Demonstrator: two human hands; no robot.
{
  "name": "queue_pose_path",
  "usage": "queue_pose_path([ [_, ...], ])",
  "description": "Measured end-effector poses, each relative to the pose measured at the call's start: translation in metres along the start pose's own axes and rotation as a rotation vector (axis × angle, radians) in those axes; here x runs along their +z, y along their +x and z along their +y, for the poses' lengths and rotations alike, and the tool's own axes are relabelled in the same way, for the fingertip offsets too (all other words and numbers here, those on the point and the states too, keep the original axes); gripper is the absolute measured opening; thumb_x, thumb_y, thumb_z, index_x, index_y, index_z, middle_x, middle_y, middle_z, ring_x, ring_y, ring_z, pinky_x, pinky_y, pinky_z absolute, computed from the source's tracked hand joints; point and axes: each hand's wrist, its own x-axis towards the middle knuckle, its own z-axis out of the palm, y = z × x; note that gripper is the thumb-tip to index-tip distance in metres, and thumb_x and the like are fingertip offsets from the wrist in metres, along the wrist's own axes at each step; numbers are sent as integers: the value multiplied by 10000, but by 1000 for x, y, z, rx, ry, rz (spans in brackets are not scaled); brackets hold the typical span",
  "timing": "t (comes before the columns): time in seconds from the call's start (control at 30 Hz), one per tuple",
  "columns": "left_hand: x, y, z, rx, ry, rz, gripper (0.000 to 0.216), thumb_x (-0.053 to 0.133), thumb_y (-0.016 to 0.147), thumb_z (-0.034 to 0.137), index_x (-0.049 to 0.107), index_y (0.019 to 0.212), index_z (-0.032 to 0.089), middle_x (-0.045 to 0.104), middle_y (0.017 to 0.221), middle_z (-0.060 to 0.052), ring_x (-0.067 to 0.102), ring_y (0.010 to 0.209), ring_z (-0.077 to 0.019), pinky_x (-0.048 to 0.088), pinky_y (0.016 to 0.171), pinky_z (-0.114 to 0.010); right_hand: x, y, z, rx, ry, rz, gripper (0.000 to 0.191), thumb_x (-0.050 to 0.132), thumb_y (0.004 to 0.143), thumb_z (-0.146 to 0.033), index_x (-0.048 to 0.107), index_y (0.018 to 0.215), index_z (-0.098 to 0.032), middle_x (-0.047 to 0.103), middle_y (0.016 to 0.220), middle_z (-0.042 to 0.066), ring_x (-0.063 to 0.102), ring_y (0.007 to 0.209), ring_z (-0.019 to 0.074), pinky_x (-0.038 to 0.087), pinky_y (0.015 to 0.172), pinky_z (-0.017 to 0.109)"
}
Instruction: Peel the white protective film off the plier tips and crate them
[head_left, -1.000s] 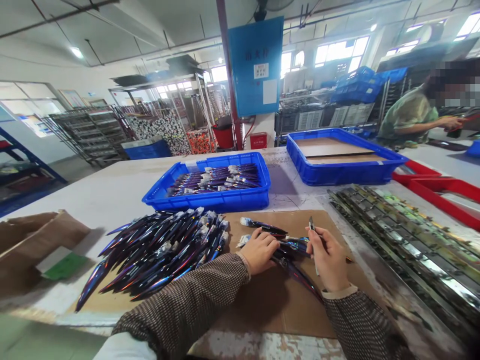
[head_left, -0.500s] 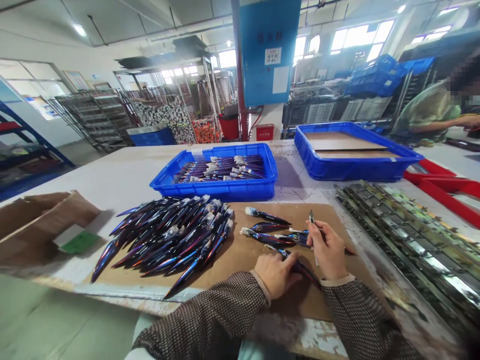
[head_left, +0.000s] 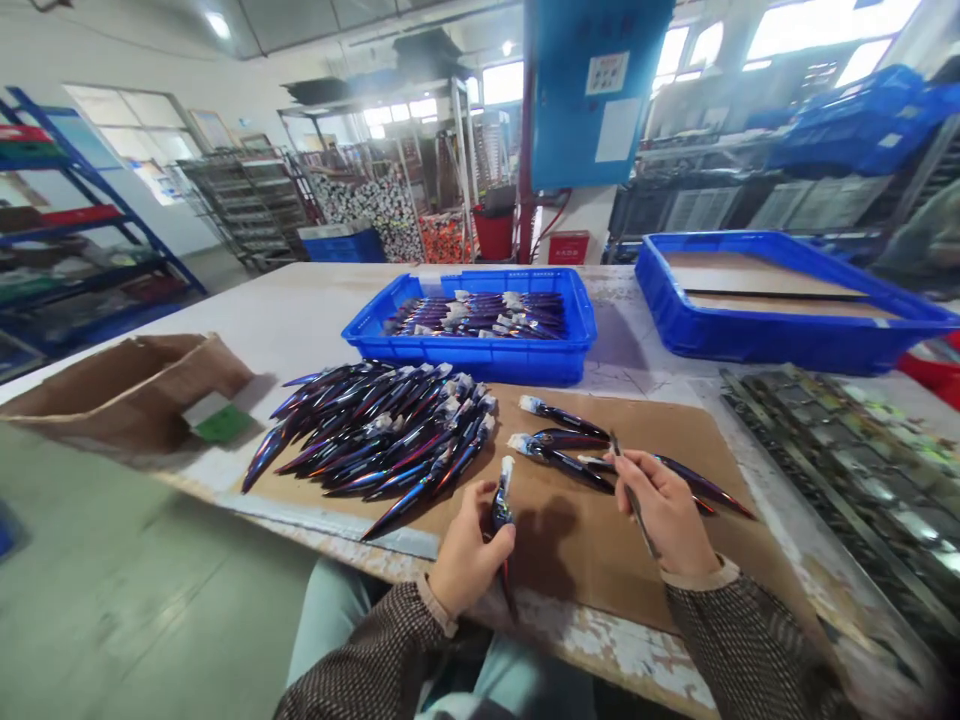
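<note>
My left hand (head_left: pixel 469 550) is closed around a dark, glossy tapered piece (head_left: pixel 504 507) that looks like a fishing lure. Its white-wrapped end points up and away, its thin tip down toward the table edge. In my right hand (head_left: pixel 664 510) is a slim craft knife (head_left: pixel 637 510), gripped like a pen and slanting up to the left. Several similar lures (head_left: pixel 570 440) lie on the cardboard sheet (head_left: pixel 592 560) just beyond the right hand, one partly hidden by its fingers. A large heap of them (head_left: pixel 375 430) spreads to the left.
A blue crate (head_left: pixel 465 350) holding more lures stands behind the heap. Another blue crate (head_left: pixel 787 335) with boards inside is at back right. Metal strips (head_left: pixel 847 480) line the right side. An open cardboard box (head_left: pixel 127 395) with a green-and-white card (head_left: pixel 221 420) sits left.
My view has turned left. My left hand has lifted the lure off the cardboard, drawn it left toward me and tipped its wrapped end up. The right hand still holds the knife.
</note>
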Motion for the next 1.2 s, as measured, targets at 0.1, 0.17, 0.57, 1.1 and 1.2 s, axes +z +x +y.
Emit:
queue_pose_path([
  [0.1, -7, -11, -4, -97, -235, 32, 380, 545, 861, 265, 560, 1221, 147, 649, 906, -41, 646, 749, -190, 536, 622, -284, 22, -21, -4, 64, 9, -296, 426, 603, 901, -560, 679, 946, -143, 516, 466, -60, 431, 415, 120, 338, 436, 228],
  [0.17, -8, -19, -3, -143, -283, 40, 366, 542, 865, 278, 577, 1204, 147, 647, 868, -31, 637, 672, -185, 507, 540, -275, 34, -36, -8, 95, 5, -442, 428, 618, 891, -559, 681, 927, -137, 510, 460, -60, 434, 413, 116, 337, 443, 228],
  [0.57, -9, -59, 3, -134, -520, 98, 424, 484, 984, 489, 676, 1174, 164, 685, 913, -53, 587, 772, -180, 478, 717, -290, 63, -97, -21, 205, -12, -731, 432, 510, 972, -574, 621, 961, -156, 461, 500, -82, 364, 439, 99, 274, 450, 231],
  [1.1, -23, -92, -10, -45, -599, 188, 365, 587, 961, 458, 670, 1215, 209, 693, 1011, -47, 613, 926, -194, 493, 865, -294, 95, -129, -28, 322, 66, -671, 573, 529, 916, -693, 650, 974, -136, 448, 426, -89, 328, 384, 93, 276, 419, 217],
  [1.2, -21, -99, -13, -22, -575, 229, 374, 592, 956, 465, 666, 1222, 213, 700, 1021, -53, 615, 901, -197, 508, 836, -297, 98, -137, -29, 346, 97, -651, 589, 542, 899, -709, 668, 958, -136, 427, 423, -93, 304, 376, 83, 258, 409, 211],
])
